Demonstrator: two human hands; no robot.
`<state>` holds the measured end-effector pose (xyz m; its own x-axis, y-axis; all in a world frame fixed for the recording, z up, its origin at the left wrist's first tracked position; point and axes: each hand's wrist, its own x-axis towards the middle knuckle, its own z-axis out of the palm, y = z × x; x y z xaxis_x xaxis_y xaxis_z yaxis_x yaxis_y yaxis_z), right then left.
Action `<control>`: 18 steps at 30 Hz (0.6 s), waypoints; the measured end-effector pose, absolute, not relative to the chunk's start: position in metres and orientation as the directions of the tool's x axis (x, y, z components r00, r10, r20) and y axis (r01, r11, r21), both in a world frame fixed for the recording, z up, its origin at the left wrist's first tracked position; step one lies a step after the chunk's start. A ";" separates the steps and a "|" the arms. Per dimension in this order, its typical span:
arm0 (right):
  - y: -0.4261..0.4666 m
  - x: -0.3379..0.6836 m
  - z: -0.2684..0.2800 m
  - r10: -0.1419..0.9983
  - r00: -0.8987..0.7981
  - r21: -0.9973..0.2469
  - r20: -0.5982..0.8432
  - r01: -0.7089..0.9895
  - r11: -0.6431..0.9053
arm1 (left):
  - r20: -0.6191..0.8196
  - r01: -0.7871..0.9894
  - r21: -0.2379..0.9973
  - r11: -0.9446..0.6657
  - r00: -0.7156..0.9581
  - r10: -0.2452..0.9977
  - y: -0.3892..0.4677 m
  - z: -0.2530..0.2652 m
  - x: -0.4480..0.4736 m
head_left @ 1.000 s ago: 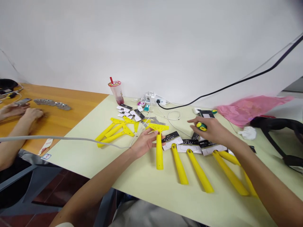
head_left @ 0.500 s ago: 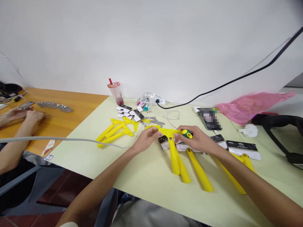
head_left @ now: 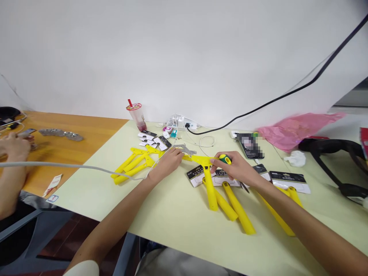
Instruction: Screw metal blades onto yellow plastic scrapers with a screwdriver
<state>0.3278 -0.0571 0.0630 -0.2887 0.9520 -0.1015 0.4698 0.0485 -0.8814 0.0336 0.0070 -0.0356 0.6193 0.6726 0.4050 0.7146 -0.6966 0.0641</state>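
My right hand [head_left: 234, 166] is closed around a screwdriver [head_left: 225, 158] with a green and yellow handle. Its thumb and fingers also pinch the right end of a yellow T-shaped scraper handle [head_left: 211, 188]. My left hand [head_left: 169, 161] reaches past that handle's left end, fingers bent down and together, beside grey metal blades [head_left: 186, 149]; whatever the fingertips touch is hidden. Left of it lie several more yellow T-shaped handles [head_left: 135, 168]. Beneath and right of the held one, another yellow handle [head_left: 240, 211] lies among black-and-white header cards [head_left: 195, 176].
A drink cup [head_left: 137, 117] with a red straw and a power strip [head_left: 182, 122] stand by the wall. A phone [head_left: 250, 147], a pink plastic bag [head_left: 299, 130] and a black headset strap [head_left: 324, 165] lie right. A grey cable [head_left: 86, 166] crosses at left, where another person's hands [head_left: 17, 145] work.
My left hand has moved away from the held handle's left end, slightly left and up toward the metal blades. My right hand keeps the screwdriver and handle. The view has shifted slightly.
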 end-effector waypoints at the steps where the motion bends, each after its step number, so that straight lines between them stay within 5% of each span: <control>1: -0.057 0.327 0.062 0.951 -0.290 -0.883 -0.105 0.467 0.045 | 0.438 0.716 0.064 -0.695 0.605 0.664 0.006 -0.035 0.033; 4: -0.056 0.326 0.058 0.949 -0.294 -0.888 -0.115 0.459 0.034 | 0.600 0.689 0.202 -0.696 0.474 0.644 0.003 -0.029 0.034; 7: -0.055 0.324 0.054 0.946 -0.299 -0.896 -0.123 0.443 0.024 | 0.702 0.558 0.508 -0.656 0.173 0.691 -0.004 -0.017 0.037; 11: -0.055 0.322 0.046 0.940 -0.314 -0.917 -0.131 0.399 0.005 | 0.360 0.015 0.932 -0.361 -0.141 0.922 -0.016 -0.002 0.042; 14: -0.056 0.320 0.040 0.932 -0.331 -0.924 -0.144 0.382 -0.007 | 0.118 -0.346 0.929 -0.130 -0.057 0.991 -0.026 0.003 0.050; 18: -0.059 0.316 0.037 0.926 -0.339 -0.926 -0.164 0.377 -0.026 | 0.097 -0.351 0.935 -0.054 0.106 0.990 -0.040 0.003 0.062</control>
